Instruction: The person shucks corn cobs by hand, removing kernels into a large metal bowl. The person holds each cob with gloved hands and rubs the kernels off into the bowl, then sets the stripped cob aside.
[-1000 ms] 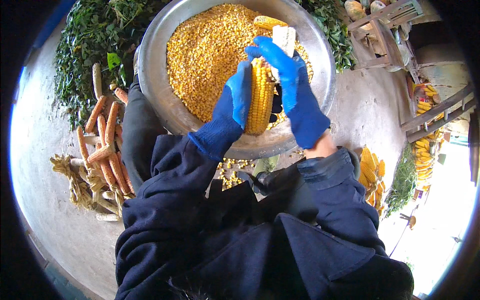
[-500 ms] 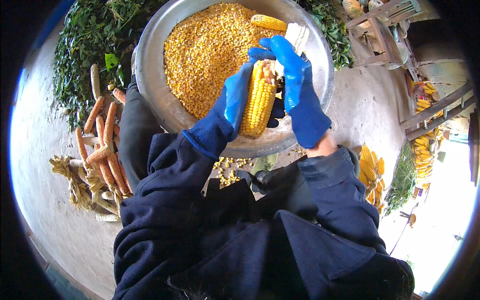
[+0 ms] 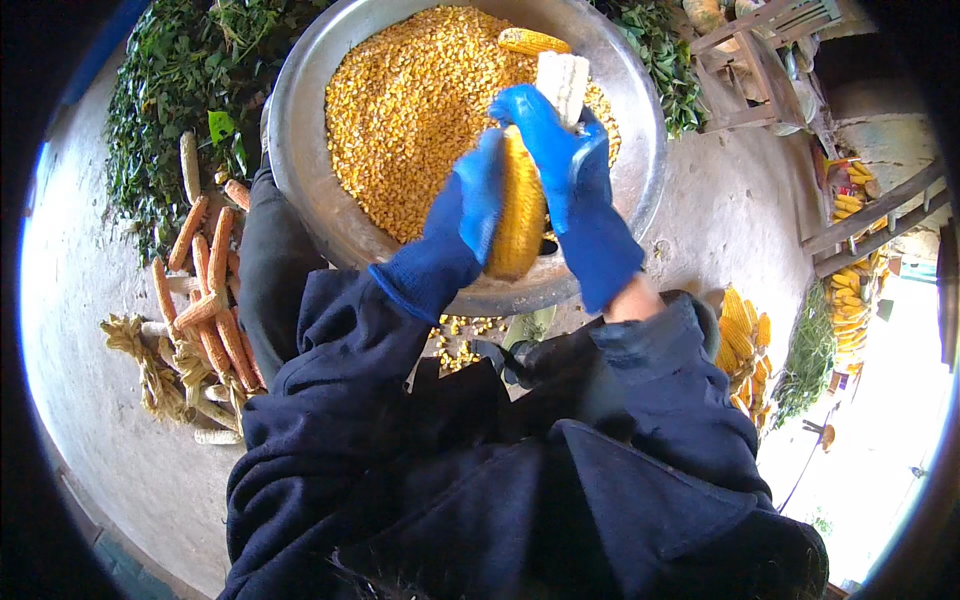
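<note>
My left hand (image 3: 467, 205), in a blue coated glove, is closed round a yellow corn ear (image 3: 519, 215) over the basin. My right hand (image 3: 575, 175), gloved the same way, grips a pale bare corncob (image 3: 563, 82) whose end sticks out above the fingers. Cob and ear are held close together, and the right fingers hide where they meet. Below them, a wide metal basin (image 3: 297, 120) holds a heap of loose yellow kernels (image 3: 410, 110). Another corn ear (image 3: 533, 41) lies on the kernels near the far rim.
Stripped cobs (image 3: 208, 330) and dry husks (image 3: 150, 370) lie on the floor at left. Leafy greens (image 3: 160, 110) are piled at far left. Yellow ears (image 3: 742, 345) stand at right, near a wooden chair (image 3: 765, 75). Spilled kernels (image 3: 460, 355) lie below the basin.
My right hand has shifted slightly left and turned, and the bare cob has swung left and more upright. The corn ear has rotated in my left hand and is blurred.
</note>
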A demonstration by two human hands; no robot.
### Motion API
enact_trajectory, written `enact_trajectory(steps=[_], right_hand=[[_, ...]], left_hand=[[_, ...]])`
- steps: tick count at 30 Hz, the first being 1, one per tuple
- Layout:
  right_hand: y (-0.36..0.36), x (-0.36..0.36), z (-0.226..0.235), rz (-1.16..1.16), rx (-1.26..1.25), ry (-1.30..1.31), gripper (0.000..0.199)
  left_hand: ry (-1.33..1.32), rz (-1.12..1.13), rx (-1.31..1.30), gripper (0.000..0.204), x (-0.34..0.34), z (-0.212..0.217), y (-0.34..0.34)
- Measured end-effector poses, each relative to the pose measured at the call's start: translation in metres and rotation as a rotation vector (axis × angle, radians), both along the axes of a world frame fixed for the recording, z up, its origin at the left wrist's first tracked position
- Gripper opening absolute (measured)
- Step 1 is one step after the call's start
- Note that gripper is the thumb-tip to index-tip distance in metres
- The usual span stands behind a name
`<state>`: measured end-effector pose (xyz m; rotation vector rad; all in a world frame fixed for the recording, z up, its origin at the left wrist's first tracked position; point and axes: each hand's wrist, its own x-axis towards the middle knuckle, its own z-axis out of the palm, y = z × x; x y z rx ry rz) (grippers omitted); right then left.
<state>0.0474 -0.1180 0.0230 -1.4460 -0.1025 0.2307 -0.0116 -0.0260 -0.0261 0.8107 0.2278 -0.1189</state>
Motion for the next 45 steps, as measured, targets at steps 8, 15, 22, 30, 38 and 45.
enact_trajectory(steps=[8, 15, 22, 30, 38, 45], right_hand=[[-0.014, 0.001, 0.03, 0.217, 0.047, -0.057, 0.032], [-0.022, -0.025, 0.054, 0.338, -0.15, -0.034, 0.033], [0.012, -0.004, -0.002, -0.069, -0.281, -0.086, 0.034], [-0.024, -0.005, 0.033, 0.075, -0.05, -0.252, 0.036], [-0.036, -0.041, 0.025, 0.161, 0.181, 0.361, 0.045], [-0.022, -0.045, 0.036, 0.24, 0.313, 0.464, 0.04]], left_hand=[[0.107, -0.339, -0.321, 0.073, 0.01, 0.006, 0.021], [0.159, -0.627, -0.62, 0.074, 0.005, 0.035, 0.032], [0.165, -0.276, -0.127, 0.068, -0.008, 0.031, 0.012], [0.004, -0.378, -0.665, 0.077, 0.016, 0.022, 0.03], [-0.194, 0.165, -0.509, 0.068, 0.028, 0.039, 0.035], [-0.369, 0.277, 0.155, 0.054, 0.029, 0.025, 0.043]])
